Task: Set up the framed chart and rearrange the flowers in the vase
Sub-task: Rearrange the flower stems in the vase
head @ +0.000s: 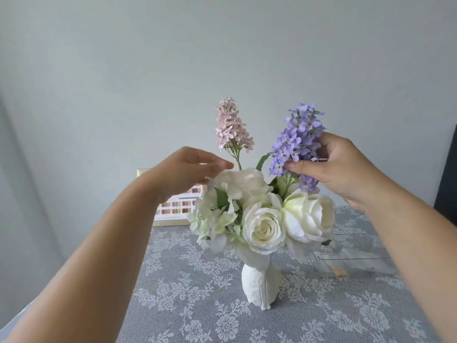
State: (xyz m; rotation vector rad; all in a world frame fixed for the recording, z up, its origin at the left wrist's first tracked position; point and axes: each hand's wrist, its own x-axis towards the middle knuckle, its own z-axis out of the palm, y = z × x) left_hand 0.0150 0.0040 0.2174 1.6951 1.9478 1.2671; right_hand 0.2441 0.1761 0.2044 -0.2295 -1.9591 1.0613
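Note:
A white vase (261,283) stands on the lace-covered table and holds white roses (265,225), a pink flower spike (231,126) and a purple flower spike (298,137). My right hand (341,167) grips the purple spike from the right, thumb under its lower blooms. My left hand (190,169) hovers at the left of the bouquet, fingertips touching the top white bloom near the pink stem, holding nothing. The gold-framed chart (173,207) of colour swatches stands upright against the wall behind the vase, partly hidden by my left hand and the flowers.
A clear plastic box (353,263) lies on the table to the right of the vase. The grey lace tablecloth (197,305) covers the table. A dark object (447,174) stands at the right edge. A plain wall is behind.

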